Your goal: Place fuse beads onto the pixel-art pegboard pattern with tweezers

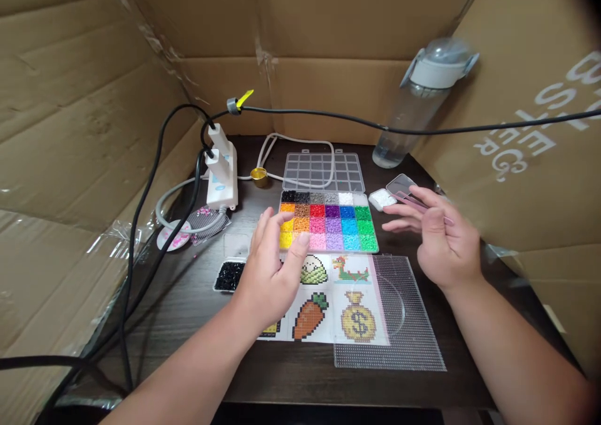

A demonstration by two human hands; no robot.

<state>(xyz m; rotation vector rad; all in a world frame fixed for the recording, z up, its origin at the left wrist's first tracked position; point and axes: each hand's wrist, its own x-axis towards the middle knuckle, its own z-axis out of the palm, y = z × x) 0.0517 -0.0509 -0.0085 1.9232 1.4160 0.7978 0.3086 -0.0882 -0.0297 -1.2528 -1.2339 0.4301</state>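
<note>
Clear plastic bead box (328,221) gleams under the open, empty left hand (272,265); right hand (439,237) pinches slim pink tweezers (416,203).

Bead organiser box (328,221): open tray of small compartments filled with beads sorted by colour, black to white along the far row, orange to green below; clear lid laid back behind it. Pattern sheet (328,300): flat, just in front of the box, printed with carrot, money bag, dragon.
</note>
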